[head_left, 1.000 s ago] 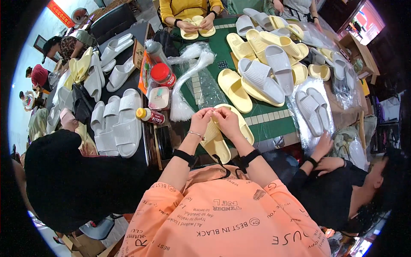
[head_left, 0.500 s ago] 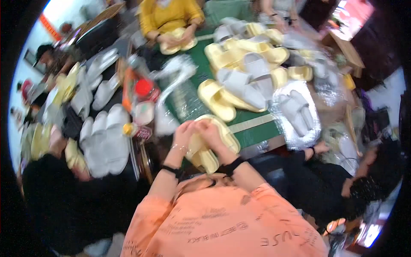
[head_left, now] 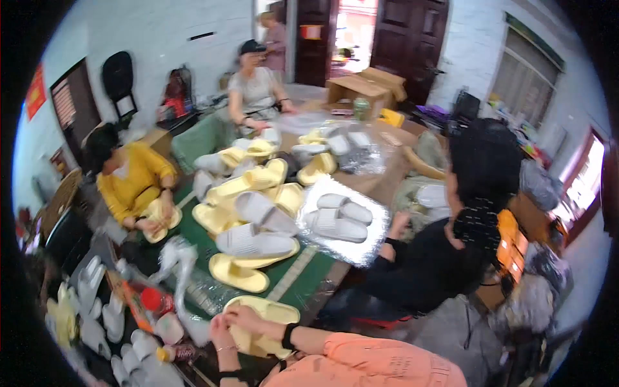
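A pair of pale yellow slippers (head_left: 263, 322) was held at the near edge of the green-covered tabletop (head_left: 303, 276), low in the view and just in front of the person's chest. The pair lay roughly flat, one slipper stacked on the other. Its long axis ran from lower left to upper right, the rounded end pointing up-right toward the middle of the tabletop; whether that was toe or heel could not be told through the blur.

The right hand (head_left: 248, 317) lay across the top of the pair, its grip closed over the upper slipper. The left hand (head_left: 219, 335) was pressed against the left end, fingers curled onto it, though how tightly could not be told. Both were in contact, so neither was nearer; the free length of the pair ran away from them to the right.

Just beyond lay a single yellow slipper (head_left: 238, 272), with a white slipper (head_left: 255, 244) resting partly upon it. To the left stood a red-capped bottle (head_left: 152, 302) and crumpled clear plastic bags (head_left: 180, 264). Farther right, a white pair (head_left: 338, 218) lay on a shiny clear bag beside a person in black (head_left: 432, 264). A person in yellow (head_left: 132, 184) sat across the tabletop.
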